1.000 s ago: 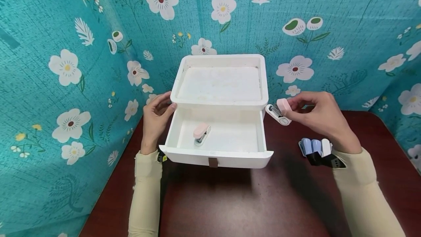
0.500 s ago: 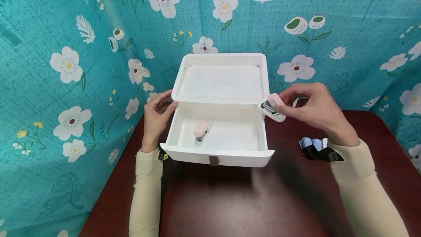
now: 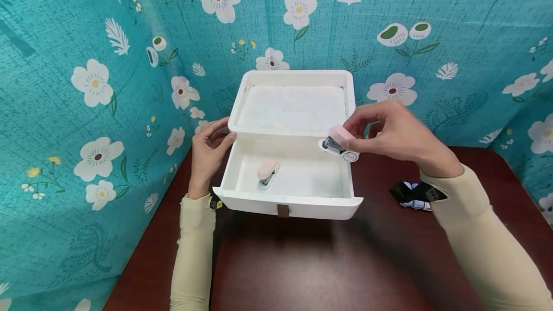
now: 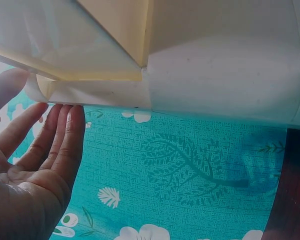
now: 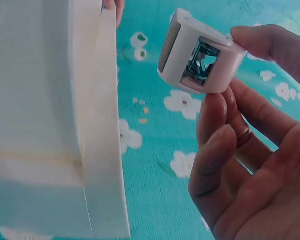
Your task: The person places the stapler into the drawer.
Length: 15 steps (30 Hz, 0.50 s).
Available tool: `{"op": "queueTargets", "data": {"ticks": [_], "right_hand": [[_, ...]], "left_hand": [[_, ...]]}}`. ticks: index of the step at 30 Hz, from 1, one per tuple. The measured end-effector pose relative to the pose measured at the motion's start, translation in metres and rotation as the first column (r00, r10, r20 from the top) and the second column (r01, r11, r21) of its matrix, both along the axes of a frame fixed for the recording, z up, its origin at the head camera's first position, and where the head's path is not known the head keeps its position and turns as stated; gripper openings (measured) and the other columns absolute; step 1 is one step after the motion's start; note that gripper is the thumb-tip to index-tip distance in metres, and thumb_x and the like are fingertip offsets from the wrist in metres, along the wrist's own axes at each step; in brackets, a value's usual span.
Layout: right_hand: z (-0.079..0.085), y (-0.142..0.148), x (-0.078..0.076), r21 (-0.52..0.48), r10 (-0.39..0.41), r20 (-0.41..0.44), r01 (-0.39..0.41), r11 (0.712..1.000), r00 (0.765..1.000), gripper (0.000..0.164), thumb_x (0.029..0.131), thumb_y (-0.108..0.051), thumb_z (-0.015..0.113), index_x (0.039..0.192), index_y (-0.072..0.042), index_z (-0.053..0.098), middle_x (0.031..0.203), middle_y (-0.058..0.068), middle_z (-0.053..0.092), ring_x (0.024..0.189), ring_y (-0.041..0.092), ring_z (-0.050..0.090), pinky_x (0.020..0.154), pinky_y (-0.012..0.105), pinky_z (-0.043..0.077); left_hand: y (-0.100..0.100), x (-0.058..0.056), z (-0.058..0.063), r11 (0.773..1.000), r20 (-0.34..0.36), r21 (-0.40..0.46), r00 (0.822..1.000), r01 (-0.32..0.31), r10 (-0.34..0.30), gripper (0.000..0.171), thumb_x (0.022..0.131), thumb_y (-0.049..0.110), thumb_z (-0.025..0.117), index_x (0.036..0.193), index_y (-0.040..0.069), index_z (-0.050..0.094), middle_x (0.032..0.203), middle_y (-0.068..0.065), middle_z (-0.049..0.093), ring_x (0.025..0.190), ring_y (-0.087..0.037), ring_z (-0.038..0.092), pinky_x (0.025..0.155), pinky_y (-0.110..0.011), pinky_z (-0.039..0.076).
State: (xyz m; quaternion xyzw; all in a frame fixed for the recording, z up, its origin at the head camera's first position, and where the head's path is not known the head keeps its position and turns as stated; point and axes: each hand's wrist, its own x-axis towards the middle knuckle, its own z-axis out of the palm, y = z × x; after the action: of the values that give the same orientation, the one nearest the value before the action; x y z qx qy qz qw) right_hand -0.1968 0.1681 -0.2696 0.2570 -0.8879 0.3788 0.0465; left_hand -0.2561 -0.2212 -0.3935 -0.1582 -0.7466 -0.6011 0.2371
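At far left a teal cloth point(image 3: 95, 220) printed with white flowers hangs beside a dark red-brown table point(image 3: 276, 263), where a person's left hand point(image 3: 208, 151), above a beige left sleeve point(image 3: 193, 258), touches a white box point(image 3: 281, 132) at its nine o'clock side. The thumb meets the front corner and the fingers stretch along the side wall, a modest gap between them; the left wrist view shows the fingertips against the box. Toward six o'clock the box's drawer point(image 3: 321, 208) stands pulled out, with a pink-and-white stapler point(image 3: 268, 169) lying inside it, nine o'clock from the middle, on a line from seven to one. A brown tab point(image 3: 282, 211) marks the drawer's front, and a shallow tray point(image 3: 294, 107) tops the box at twelve o'clock. A matching stapler point(image 3: 338, 143) hangs in the air over the drawer, toward two o'clock from its middle — held in a narrow pinch between the thumb and fingers of the right hand point(image 3: 395, 133). Between three and four o'clock from the drawer, small blue things point(image 3: 418, 204) lie on the table, partly hidden by a black wrist strap point(image 3: 427, 192), while the beige right sleeve point(image 3: 488, 239) slants in from five o'clock.
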Motion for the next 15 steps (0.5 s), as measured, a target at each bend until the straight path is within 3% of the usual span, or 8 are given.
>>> {"op": "queueTargets", "data": {"ticks": [6, 10, 15], "right_hand": [[0.008, -0.016, -0.005, -0.007, 0.143, 0.087, -0.143, 0.99, 0.986, 0.008, 0.085, -0.015, 0.086, 0.09, -0.019, 0.081, 0.08, 0.001, 0.069, 0.077, 0.02, 0.061, 0.062, 0.029, 0.053], [0.011, -0.026, -0.016, 0.003, 0.259, 0.121, -0.261, 0.965, 0.958, 0.008, 0.085, -0.014, 0.085, 0.089, -0.019, 0.08, 0.078, 0.002, 0.067, 0.076, 0.02, 0.061, 0.06, 0.029, 0.052], [0.011, -0.037, -0.034, 0.05, 0.389, 0.144, -0.4, 0.915, 0.91, 0.011, 0.083, -0.013, 0.086, 0.09, -0.02, 0.081, 0.076, 0.0, 0.067, 0.074, 0.017, 0.06, 0.059, 0.029, 0.051]], "left_hand": [[-0.001, 0.0, -0.001, 1.0, 0.004, -0.001, 1.0, -0.003, 0.003, 0.04, 0.093, 0.007, 0.077, 0.133, 0.004, 0.07, 0.127, -0.02, 0.071, 0.111, -0.026, 0.073, 0.089, -0.019, 0.062], [-0.001, 0.0, -0.001, 1.0, 0.003, 0.0, 1.0, -0.003, 0.003, 0.041, 0.093, 0.008, 0.078, 0.133, 0.004, 0.07, 0.127, -0.018, 0.071, 0.11, -0.017, 0.073, 0.09, -0.018, 0.061], [0.0, -0.001, -0.001, 1.0, 0.014, -0.005, 1.0, -0.005, 0.005, 0.041, 0.094, 0.009, 0.077, 0.134, 0.005, 0.07, 0.129, -0.018, 0.071, 0.11, -0.012, 0.072, 0.091, -0.021, 0.062]]}}
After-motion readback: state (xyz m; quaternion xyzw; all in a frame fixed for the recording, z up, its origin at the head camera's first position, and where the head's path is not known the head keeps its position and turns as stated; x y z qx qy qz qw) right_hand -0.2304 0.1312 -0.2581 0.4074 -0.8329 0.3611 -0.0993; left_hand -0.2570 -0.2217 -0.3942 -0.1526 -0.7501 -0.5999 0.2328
